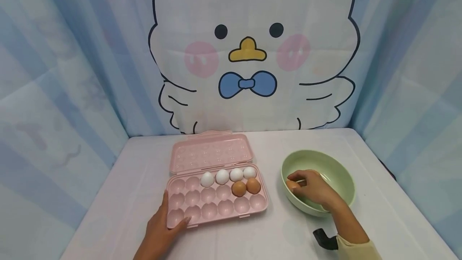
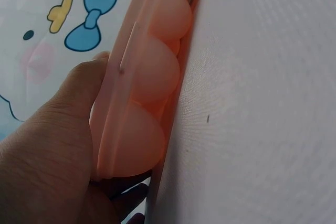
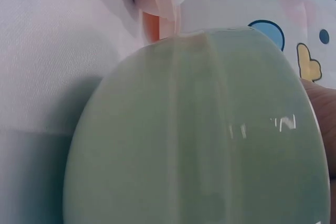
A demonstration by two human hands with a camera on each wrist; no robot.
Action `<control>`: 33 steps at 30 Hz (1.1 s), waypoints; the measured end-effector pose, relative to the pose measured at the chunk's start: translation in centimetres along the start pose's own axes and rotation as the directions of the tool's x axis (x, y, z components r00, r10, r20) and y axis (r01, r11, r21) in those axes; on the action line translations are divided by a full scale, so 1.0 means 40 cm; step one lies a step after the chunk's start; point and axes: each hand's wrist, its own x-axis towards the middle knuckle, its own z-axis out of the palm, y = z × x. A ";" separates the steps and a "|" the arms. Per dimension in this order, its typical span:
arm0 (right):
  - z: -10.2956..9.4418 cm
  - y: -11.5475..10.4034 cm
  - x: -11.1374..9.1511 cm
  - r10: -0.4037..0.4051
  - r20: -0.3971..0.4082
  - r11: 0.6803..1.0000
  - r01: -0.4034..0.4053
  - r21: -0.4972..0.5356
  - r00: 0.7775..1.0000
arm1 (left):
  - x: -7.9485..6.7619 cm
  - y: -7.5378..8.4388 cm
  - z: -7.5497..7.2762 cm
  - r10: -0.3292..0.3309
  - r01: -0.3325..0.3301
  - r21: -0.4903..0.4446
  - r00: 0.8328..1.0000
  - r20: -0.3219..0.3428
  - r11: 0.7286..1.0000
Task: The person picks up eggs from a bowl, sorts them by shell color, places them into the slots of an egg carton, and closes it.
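Observation:
A pink egg carton (image 1: 209, 210) lies open on the table, lid folded back. Several white eggs (image 1: 222, 177) sit along its back row, with two brown eggs (image 1: 239, 189) in the middle row at the right. My left hand (image 1: 159, 228) grips the carton's front left corner; the left wrist view shows the thumb (image 2: 86, 82) against its rim. On the right, my right hand (image 1: 315, 189) reaches into a green bowl (image 1: 337, 171) and pinches a brown egg (image 1: 292, 185) near the bowl's left wall. Another brown egg partly shows behind that hand. In the right wrist view the bowl's outer wall (image 3: 199, 129) hides most of the hand.
The carton's lid (image 1: 213, 153) lies flat toward the back of the white table (image 1: 274, 236). A printed curtain (image 1: 249, 111) with a cartoon bird stands behind the table, with striped curtains at both sides. A black strap piece (image 1: 325, 240) is at my right wrist.

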 end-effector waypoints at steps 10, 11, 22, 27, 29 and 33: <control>0.005 0.001 0.006 0.079 0.004 0.995 -0.078 -0.055 0.997 | 0.003 -0.004 -0.002 0.020 -0.020 0.006 1.000 -0.002 1.000; 0.006 0.002 0.008 0.075 0.004 0.995 -0.074 -0.062 0.997 | 0.003 -0.004 -0.002 0.016 -0.016 0.006 1.000 0.001 1.000; 0.022 0.006 0.008 0.053 -0.047 0.998 -0.051 0.033 0.997 | 0.001 0.001 0.000 -0.005 0.005 0.009 1.000 0.003 1.000; 0.026 -0.001 0.008 0.060 -0.089 0.998 -0.058 0.029 0.994 | 0.002 -0.002 0.001 -0.001 0.001 0.008 1.000 0.000 1.000; 0.026 -0.002 0.009 0.041 -0.105 0.999 -0.040 0.013 0.994 | 0.001 -0.002 0.000 0.002 -0.002 0.011 1.000 -0.001 1.000; 0.025 -0.006 0.011 0.001 -0.138 1.000 -0.002 -0.007 0.990 | 0.000 -0.003 0.000 0.007 -0.007 0.020 1.000 -0.003 1.000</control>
